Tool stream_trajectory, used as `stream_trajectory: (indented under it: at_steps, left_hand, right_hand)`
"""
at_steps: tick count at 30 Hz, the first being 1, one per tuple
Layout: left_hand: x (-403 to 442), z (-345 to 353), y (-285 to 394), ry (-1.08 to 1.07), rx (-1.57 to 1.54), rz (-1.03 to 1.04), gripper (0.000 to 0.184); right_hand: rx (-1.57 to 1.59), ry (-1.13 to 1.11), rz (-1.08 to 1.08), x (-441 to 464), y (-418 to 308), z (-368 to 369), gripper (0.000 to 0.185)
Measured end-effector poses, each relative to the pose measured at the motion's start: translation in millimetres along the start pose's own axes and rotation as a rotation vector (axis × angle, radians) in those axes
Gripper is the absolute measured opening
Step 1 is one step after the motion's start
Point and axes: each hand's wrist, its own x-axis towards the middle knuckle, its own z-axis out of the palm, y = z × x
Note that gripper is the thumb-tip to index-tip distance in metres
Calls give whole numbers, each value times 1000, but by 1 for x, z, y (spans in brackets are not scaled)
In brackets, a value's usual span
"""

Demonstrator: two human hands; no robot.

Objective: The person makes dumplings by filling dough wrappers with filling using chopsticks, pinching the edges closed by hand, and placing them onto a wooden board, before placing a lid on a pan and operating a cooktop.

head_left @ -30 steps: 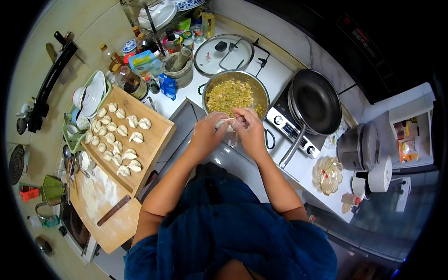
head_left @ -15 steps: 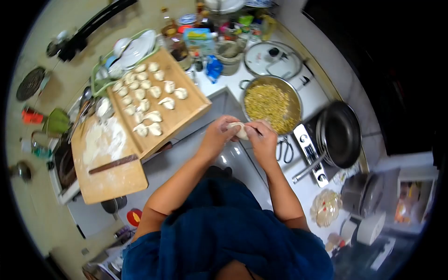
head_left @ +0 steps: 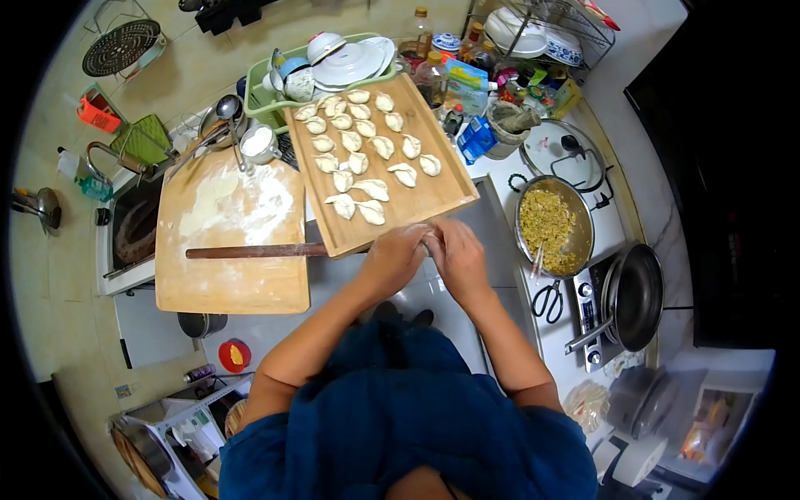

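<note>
My left hand (head_left: 395, 257) and my right hand (head_left: 457, 257) meet at the front edge of the wooden tray (head_left: 433, 198), fingers pressed together around a dumpling that they almost wholly hide. Several white dumplings (head_left: 382, 147) lie in rows on the tray. Left of it, a floured wooden board (head_left: 233, 287) carries a dark rolling pin (head_left: 250, 252), partly under the tray's corner. To the right stands a metal pan (head_left: 590, 242) of yellow-green filling (head_left: 546, 221), with chopsticks in it.
Black scissors (head_left: 547, 302) lie before a cooker (head_left: 588, 321) holding a dark frying pan (head_left: 640, 300). Behind the tray is a green dish rack (head_left: 254, 98). A stone mortar (head_left: 502, 146), bottles and a glass lid (head_left: 550, 154) stand at the back right. A sink (head_left: 136, 221) is far left.
The view has swung left, so tray and board sit nearer the middle and the pan farther right. My hands have closed over the dumpling, which showed between them before.
</note>
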Motion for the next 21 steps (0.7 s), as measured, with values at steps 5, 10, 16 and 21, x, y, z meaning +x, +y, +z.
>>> stream_trajectory:
  at_steps: [5,10,16,21]
  left_hand:
    - [-25,-66,-30,26,-94,-202,24]
    - [-48,-105,-92,313,-1048,-498,53]
    - [-83,-142,-127,345,-1675,-569,69]
    - [-118,-166,-168,485,-1611,-574,69]
  right_hand:
    - [147,-110,223,20,-42,54,13]
    - [456,-131,303,40,-99,102,12]
    - [222,-173,-99,39,-140,195,12]
    - [165,-211,-334,37,-159,257,18]
